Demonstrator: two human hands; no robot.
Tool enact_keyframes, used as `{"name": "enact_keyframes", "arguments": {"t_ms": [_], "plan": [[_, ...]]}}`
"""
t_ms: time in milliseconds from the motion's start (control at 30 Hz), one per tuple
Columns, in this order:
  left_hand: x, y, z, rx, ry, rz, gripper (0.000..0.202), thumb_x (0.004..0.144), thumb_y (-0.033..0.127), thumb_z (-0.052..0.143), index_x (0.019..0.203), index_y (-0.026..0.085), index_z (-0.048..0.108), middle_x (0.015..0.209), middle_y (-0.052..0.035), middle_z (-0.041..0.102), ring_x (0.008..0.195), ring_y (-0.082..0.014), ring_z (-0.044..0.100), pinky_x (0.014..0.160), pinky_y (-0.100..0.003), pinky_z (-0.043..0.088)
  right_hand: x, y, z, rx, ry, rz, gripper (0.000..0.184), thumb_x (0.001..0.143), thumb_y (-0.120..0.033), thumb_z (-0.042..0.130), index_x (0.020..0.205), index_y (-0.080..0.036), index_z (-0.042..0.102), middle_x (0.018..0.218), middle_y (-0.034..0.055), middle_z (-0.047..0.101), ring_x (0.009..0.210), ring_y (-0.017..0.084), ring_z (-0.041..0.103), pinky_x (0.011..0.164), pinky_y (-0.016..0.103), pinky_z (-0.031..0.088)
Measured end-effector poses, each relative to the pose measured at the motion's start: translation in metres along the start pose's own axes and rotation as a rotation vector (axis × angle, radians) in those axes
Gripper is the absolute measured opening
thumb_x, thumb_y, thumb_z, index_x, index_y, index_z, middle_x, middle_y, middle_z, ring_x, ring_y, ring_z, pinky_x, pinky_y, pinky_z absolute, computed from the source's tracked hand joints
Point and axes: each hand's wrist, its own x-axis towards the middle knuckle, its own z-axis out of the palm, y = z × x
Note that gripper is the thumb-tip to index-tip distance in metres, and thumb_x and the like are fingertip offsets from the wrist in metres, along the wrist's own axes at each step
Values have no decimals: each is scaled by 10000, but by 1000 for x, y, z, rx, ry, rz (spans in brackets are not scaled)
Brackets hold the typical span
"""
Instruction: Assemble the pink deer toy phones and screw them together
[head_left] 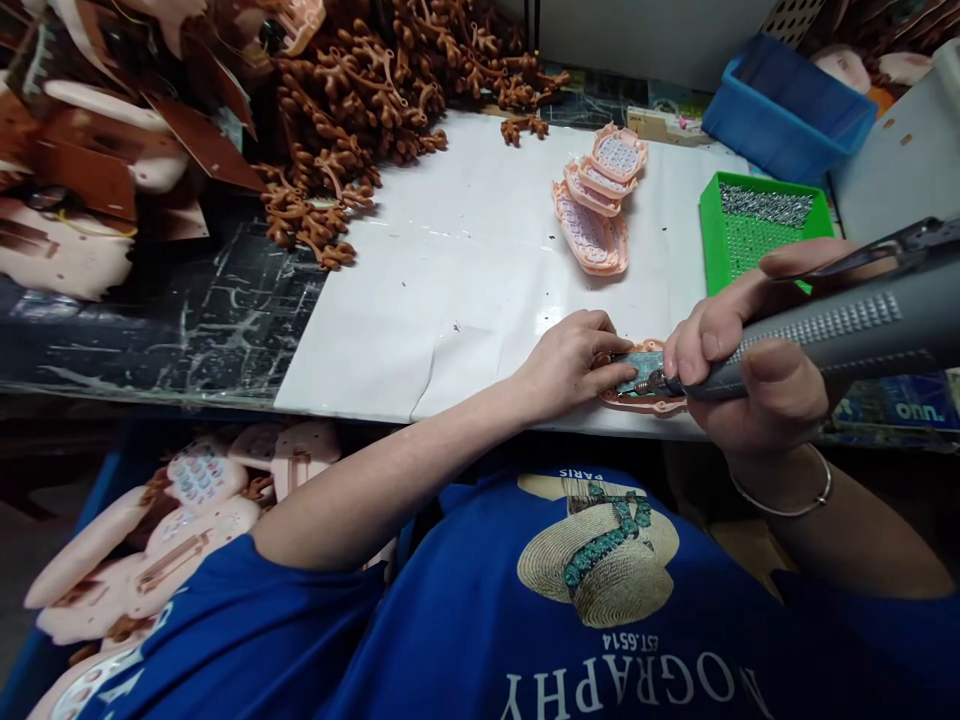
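My right hand is wrapped round a grey electric screwdriver, which lies tilted with its tip pointing left. That tip rests at or just above a green circuit board set inside a pink plastic shell. My left hand grips the shell's left end, fingers bent over its rim and the board. The shell lies at the front edge of the white work surface, its right end hidden behind my right hand. Just beyond stands a green tray of small metal screws.
Several pink shells with pale keypads lie in a row farther back. Brown branched plastic parts are heaped at back left, beside pink housings. A blue bin stands at back right. More pink housings fill a container below left.
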Motion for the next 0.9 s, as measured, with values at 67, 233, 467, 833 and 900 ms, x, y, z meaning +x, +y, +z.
{"name": "enact_keyframes", "arguments": {"t_ms": [67,233,467,833,900], "plan": [[0,0,0,2,1,-3,167,909,285,650,873,148,739,846,-41,616,827,-165,585,779,-303,472,-1,0,-1,-7,-13,6,337,714,-381,811,980,-351,606,582,-76,538,409,134,450,413,322,421],[0,0,1,-5,-2,2,195,915,292,635,813,150,720,840,-42,604,820,-163,574,769,-299,465,-3,3,-3,30,-104,-18,307,781,-334,775,1040,-347,613,640,-64,552,452,128,488,427,305,418],[0,1,1,19,-7,-16,235,914,294,620,734,154,679,784,-21,547,764,-145,537,729,-274,447,-3,9,-8,18,-202,-43,285,833,-271,728,1076,-331,592,712,-53,574,505,126,532,467,289,464],[1,1,3,28,-5,-45,162,893,281,666,877,144,751,795,-26,558,754,-146,563,731,-272,462,5,10,-8,-12,-122,-4,316,789,-360,737,1017,-329,520,622,-81,497,437,126,474,432,291,408],[-3,0,-2,44,-14,-59,186,885,285,678,974,143,758,829,-40,593,779,-157,591,743,-278,480,13,-3,-10,-38,-34,-35,361,751,-388,761,1022,-318,533,610,-79,485,434,126,461,425,295,390]]}}
